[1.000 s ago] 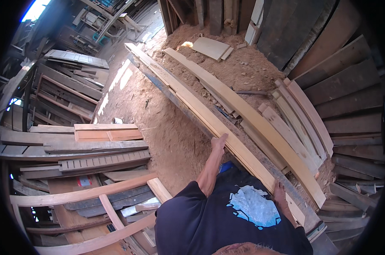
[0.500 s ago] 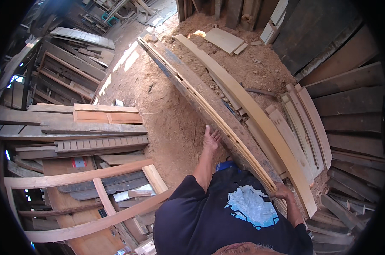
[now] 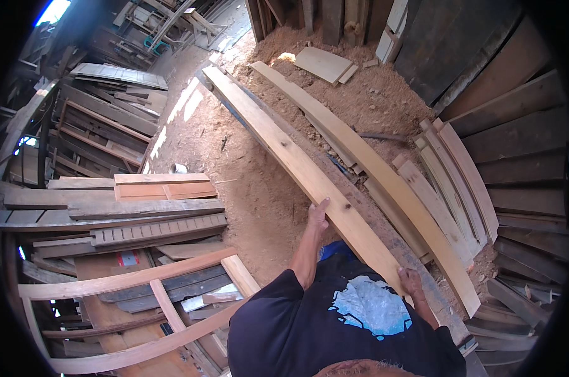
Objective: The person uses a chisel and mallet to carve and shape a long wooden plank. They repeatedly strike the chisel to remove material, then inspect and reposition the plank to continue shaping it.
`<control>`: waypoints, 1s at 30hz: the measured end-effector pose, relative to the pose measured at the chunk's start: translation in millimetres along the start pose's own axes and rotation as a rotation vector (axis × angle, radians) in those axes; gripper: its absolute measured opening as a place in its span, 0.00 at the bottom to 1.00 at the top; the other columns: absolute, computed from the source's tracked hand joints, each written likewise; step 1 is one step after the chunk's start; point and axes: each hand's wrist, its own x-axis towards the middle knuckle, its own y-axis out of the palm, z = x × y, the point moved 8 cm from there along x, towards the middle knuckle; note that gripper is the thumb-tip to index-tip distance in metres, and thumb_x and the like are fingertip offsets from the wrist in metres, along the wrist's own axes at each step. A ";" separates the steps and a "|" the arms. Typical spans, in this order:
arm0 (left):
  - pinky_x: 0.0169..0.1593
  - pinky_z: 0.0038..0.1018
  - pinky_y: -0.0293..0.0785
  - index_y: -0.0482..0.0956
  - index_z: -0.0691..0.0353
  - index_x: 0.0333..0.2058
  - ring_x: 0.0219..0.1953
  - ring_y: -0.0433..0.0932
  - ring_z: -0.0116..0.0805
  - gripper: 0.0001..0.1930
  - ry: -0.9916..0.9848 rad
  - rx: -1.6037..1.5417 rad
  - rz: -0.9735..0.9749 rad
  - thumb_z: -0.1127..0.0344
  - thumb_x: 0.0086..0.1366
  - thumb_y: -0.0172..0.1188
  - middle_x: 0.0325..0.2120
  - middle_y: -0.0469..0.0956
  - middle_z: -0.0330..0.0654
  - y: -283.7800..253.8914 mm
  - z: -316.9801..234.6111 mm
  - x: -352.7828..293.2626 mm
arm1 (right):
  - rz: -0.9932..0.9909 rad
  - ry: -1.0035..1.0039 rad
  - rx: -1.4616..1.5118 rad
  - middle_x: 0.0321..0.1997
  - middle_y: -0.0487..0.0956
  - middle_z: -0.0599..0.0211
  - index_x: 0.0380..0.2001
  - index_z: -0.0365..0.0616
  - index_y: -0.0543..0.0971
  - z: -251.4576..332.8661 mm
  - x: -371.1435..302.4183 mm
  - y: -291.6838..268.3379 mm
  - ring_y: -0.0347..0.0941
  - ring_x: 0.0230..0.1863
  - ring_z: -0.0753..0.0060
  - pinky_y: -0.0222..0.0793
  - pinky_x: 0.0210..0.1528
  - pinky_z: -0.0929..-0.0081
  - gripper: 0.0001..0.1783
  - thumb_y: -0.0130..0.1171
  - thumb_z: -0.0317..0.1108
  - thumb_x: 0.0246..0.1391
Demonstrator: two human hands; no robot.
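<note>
The person stood on a sandy floor (image 3: 259, 188) and looked down at a long, pale plank (image 3: 297, 160). The plank ran from near the person's body far up and away, toward the dark sheds at the top. The left hand (image 3: 317, 213) was on the left edge of the plank, with the fingers curled around that edge and the thumb pointing up along the wood. The right hand (image 3: 411, 283) was on the near end of the plank, close to the body, with the fingers bent over the wood. Just to the right of this plank lay a second long plank (image 3: 385, 169), side by side with it. More boards (image 3: 454, 176) leaned in a row farther right. To the left there was a pile of flat grey boards (image 3: 127, 217), and below it a curved wooden frame (image 3: 133, 279). A small flat board (image 3: 322, 63) lay on the sand at the top
</note>
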 end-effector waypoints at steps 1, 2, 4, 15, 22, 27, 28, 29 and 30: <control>0.50 0.38 0.82 0.74 0.68 0.51 0.46 0.83 0.42 0.22 0.020 0.022 0.001 0.70 0.61 0.70 0.46 0.81 0.48 1.4 -0.4 -6.4 | -0.029 0.021 -0.016 0.29 0.78 0.37 0.27 0.32 0.80 -0.6 -1.7 -3.1 0.77 0.31 0.44 0.70 0.38 0.54 0.32 0.54 0.57 0.63; 0.49 0.37 0.82 0.74 0.69 0.51 0.45 0.83 0.41 0.21 0.040 0.044 0.001 0.70 0.61 0.69 0.45 0.82 0.48 1.1 -2.4 -13.4 | -0.056 0.041 -0.033 0.28 0.77 0.36 0.26 0.31 0.79 -1.3 -3.5 -6.8 0.77 0.32 0.42 0.70 0.38 0.54 0.32 0.53 0.56 0.64; 0.48 0.36 0.82 0.75 0.70 0.50 0.43 0.84 0.40 0.20 0.085 0.113 -0.017 0.70 0.61 0.69 0.44 0.82 0.48 2.7 -5.6 -25.6 | -0.013 0.029 -0.041 0.26 0.76 0.36 0.25 0.30 0.79 6.4 -9.0 -18.5 0.77 0.32 0.39 0.69 0.37 0.52 0.33 0.52 0.55 0.65; 0.50 0.33 0.78 0.69 0.70 0.60 0.46 0.82 0.40 0.35 0.247 0.722 -0.180 0.58 0.60 0.72 0.47 0.81 0.51 47.1 -72.6 -93.4 | 0.464 0.332 0.324 0.52 0.83 0.51 0.57 0.31 0.76 -78.7 -0.3 58.7 0.81 0.47 0.61 0.74 0.53 0.65 0.36 0.49 0.57 0.67; 0.52 0.41 0.76 0.47 0.60 0.72 0.52 0.76 0.41 0.55 -0.059 0.127 -0.079 0.48 0.56 0.74 0.55 0.73 0.45 28.7 -18.3 -41.9 | 0.700 0.463 0.359 0.54 0.82 0.54 0.58 0.34 0.77 -4.8 -8.8 64.5 0.78 0.52 0.63 0.70 0.58 0.65 0.35 0.46 0.58 0.69; 0.47 0.43 0.79 0.49 0.52 0.69 0.47 0.77 0.39 0.52 -0.094 0.173 0.117 0.48 0.55 0.74 0.50 0.73 0.43 21.4 11.4 -11.4 | 0.628 0.521 0.366 0.55 0.81 0.53 0.58 0.35 0.78 -49.7 13.0 86.1 0.77 0.53 0.63 0.69 0.59 0.65 0.36 0.44 0.58 0.70; 0.46 0.44 0.79 0.51 0.51 0.68 0.47 0.77 0.39 0.50 -0.119 0.168 0.104 0.48 0.55 0.74 0.49 0.73 0.43 28.7 5.0 -22.3 | 0.606 0.534 0.371 0.55 0.81 0.52 0.58 0.35 0.78 -64.8 14.1 89.6 0.77 0.54 0.63 0.69 0.60 0.65 0.36 0.44 0.59 0.71; 0.45 0.45 0.79 0.53 0.50 0.67 0.47 0.78 0.39 0.48 -0.144 0.164 0.092 0.49 0.55 0.73 0.49 0.74 0.43 34.8 1.7 -29.0 | 0.583 0.543 0.380 0.55 0.81 0.52 0.58 0.35 0.78 -78.1 17.5 94.5 0.77 0.54 0.63 0.69 0.60 0.65 0.36 0.43 0.59 0.71; 0.44 0.44 0.80 0.53 0.50 0.67 0.47 0.78 0.39 0.48 -0.139 0.159 0.085 0.49 0.55 0.73 0.48 0.74 0.43 31.2 0.8 -33.2 | 0.580 0.543 0.380 0.55 0.81 0.52 0.58 0.35 0.78 -89.6 19.9 100.0 0.77 0.54 0.63 0.69 0.60 0.65 0.36 0.43 0.59 0.71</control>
